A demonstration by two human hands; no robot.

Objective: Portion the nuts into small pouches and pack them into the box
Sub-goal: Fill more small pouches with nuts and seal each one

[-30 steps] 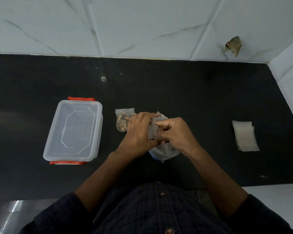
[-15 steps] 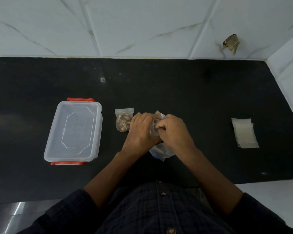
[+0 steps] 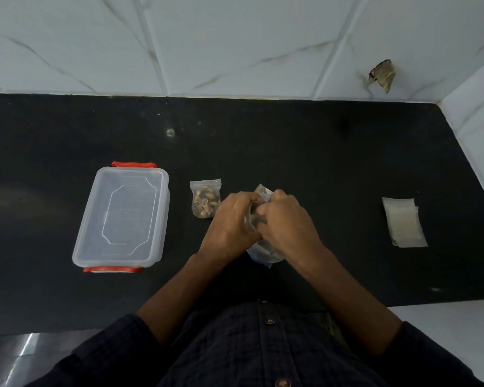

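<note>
Nearest the body, our left hand (image 3: 229,222) and right hand (image 3: 287,222) meet over the dark surface (image 3: 319,163), knuckles almost touching. Both sets of fingers (image 3: 266,209) are curled inward and pinch a small clear pouch (image 3: 251,220) between them; what it holds is hidden by the hands, so we cannot tell its fill. Beneath the hands lies a larger clear bag (image 3: 264,254), its crumpled ends showing below and above them. Just left of the left hand, a filled pouch (image 3: 205,198) of mixed nuts lies flat and apart from it. Further left sits the box (image 3: 123,216), lid on, with red clips at the near and far ends. Well to the right lies a stack of empty pouches (image 3: 404,222). Beyond, the surface meets a white tiled wall (image 3: 235,43).
</note>
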